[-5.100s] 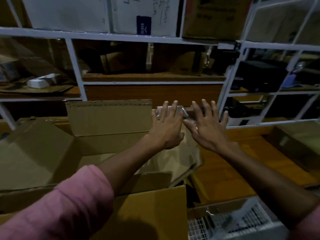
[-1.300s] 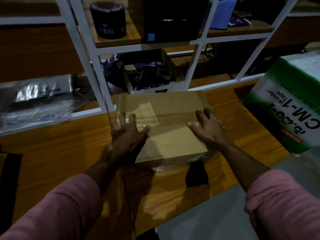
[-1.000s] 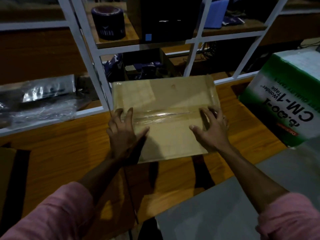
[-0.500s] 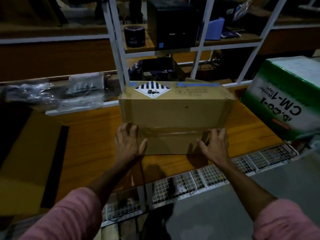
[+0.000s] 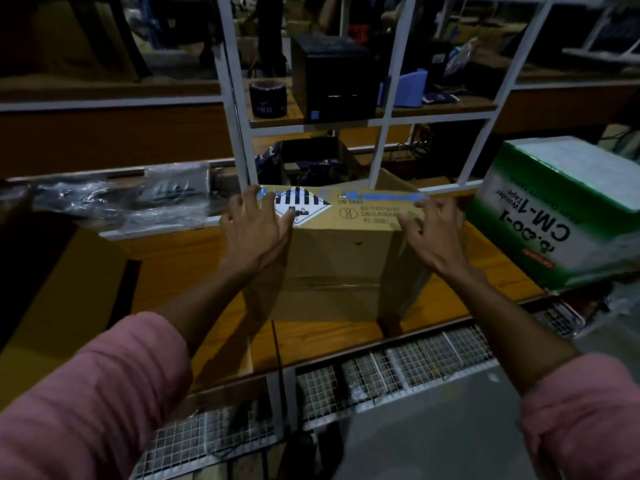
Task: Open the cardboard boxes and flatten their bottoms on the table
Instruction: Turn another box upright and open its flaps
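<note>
A brown cardboard box (image 5: 341, 258) stands upright on the wooden table (image 5: 166, 268), its taped seam facing me and a striped hazard diamond label near its top edge. My left hand (image 5: 254, 230) lies on the box's upper left corner, fingers spread over the top edge. My right hand (image 5: 431, 233) holds the upper right corner, its fingers curled over the top edge. Part of an open flap shows behind the top of the box.
A green-and-white box (image 5: 561, 216) marked CM-1 sits on the table at the right. Flat cardboard (image 5: 52, 299) lies at the left. White shelving (image 5: 239, 109) behind holds a black tape roll (image 5: 267, 99), a black box (image 5: 332, 77) and plastic wrap (image 5: 128, 199). Wire mesh (image 5: 398, 365) runs below the table's front edge.
The box has been tipped up from lying flat to standing on the table. Both hands have moved from its lower taped part up to its top corners.
</note>
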